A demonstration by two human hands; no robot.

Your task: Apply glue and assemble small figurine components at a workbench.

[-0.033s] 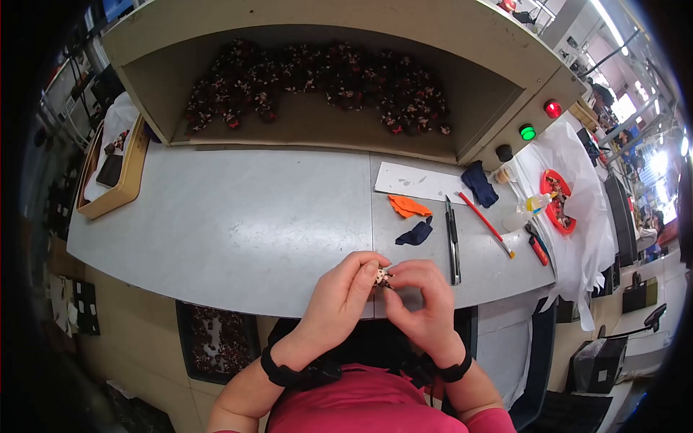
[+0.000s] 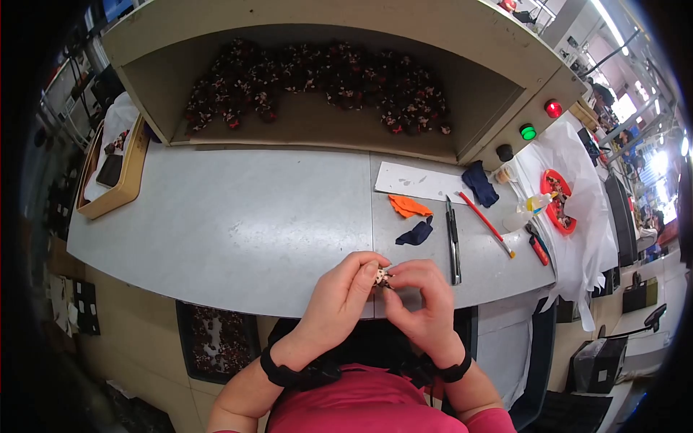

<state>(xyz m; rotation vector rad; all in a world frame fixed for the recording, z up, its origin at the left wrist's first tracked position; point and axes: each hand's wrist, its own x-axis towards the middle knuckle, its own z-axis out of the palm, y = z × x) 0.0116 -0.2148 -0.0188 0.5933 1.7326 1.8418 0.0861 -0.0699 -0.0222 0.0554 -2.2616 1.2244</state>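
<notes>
Over the near edge of the table, my two hands meet around a small cream piece with dark spots (image 2: 380, 277); its exact kind is too small to make out. My left hand (image 2: 341, 292) pinches it between thumb and fingers. From the other side, my right hand (image 2: 424, 299) has its thumb and forefinger closed at the piece's right end, partly covering it. Beyond my hands lie an orange cloth scrap (image 2: 409, 206) and a dark blue one (image 2: 415, 232). To the right of them is a slim black tool (image 2: 452, 242), then a red-handled brush (image 2: 485, 224).
A lit cabinet (image 2: 317, 133) at the back holds many small dark pieces (image 2: 249, 83). Rightward are a white strip (image 2: 419, 182), a dropper bottle (image 2: 518, 218), red-handled pliers (image 2: 538, 249) and a red tray (image 2: 554, 179). A tan box (image 2: 133, 177) stands left; a black bin (image 2: 186, 346) sits below.
</notes>
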